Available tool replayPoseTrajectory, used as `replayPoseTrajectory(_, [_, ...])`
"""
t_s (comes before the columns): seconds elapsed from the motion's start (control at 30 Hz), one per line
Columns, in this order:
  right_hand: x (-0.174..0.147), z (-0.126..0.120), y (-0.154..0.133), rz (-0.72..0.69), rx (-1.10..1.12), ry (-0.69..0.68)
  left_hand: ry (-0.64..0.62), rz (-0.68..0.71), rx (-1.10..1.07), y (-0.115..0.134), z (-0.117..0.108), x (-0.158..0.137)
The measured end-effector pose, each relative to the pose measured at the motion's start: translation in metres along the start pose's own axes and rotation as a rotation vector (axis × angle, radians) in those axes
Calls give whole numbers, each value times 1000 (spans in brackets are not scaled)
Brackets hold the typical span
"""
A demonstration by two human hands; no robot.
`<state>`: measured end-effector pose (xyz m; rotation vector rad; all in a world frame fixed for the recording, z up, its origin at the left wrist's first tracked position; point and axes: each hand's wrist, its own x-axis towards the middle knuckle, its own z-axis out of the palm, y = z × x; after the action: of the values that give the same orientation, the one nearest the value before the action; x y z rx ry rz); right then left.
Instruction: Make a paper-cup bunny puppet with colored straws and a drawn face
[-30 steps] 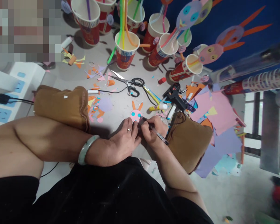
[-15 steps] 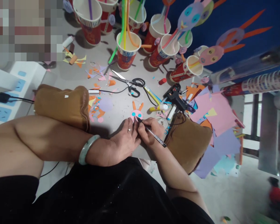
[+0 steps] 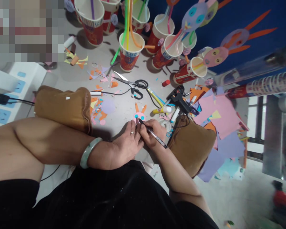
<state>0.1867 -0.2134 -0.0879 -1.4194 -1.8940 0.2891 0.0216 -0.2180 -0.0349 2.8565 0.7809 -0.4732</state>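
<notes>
A small pink paper rabbit face (image 3: 139, 114) with orange ears and two blue eye circles lies on the grey table. My left hand (image 3: 125, 143) rests flat at its lower edge, fingers stretched out and partly covering it. In my right hand (image 3: 152, 133) is a black-tipped pen (image 3: 158, 140) with a clear barrel, pinched between the fingers. Its tip is at the left blue eye; whether it touches the paper I cannot tell. Black-handled scissors (image 3: 136, 87) lie open beyond the face, and a yellow marker (image 3: 162, 110) lies to its right.
Red paper cups (image 3: 128, 58) with straws and paper animal faces line the back. A black glue gun (image 3: 180, 99) lies at right near coloured paper sheets (image 3: 225, 114). Brown cushions (image 3: 62, 106) flank my arms. A white power strip (image 3: 17, 92) is at left, paper scraps around.
The pen tip has shifted slightly left and up, to the left blue eye, and the right hand has moved slightly with it. My left hand stays put.
</notes>
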Motion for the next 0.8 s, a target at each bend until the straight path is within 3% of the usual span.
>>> replayPoseTrajectory(0.3, [-1, 0, 1, -3, -9, 2, -24, 2, -23, 0, 2, 0])
replayPoseTrajectory(0.8, [-2, 0, 0, 64, -6, -30, 46, -19, -33, 2, 4, -2])
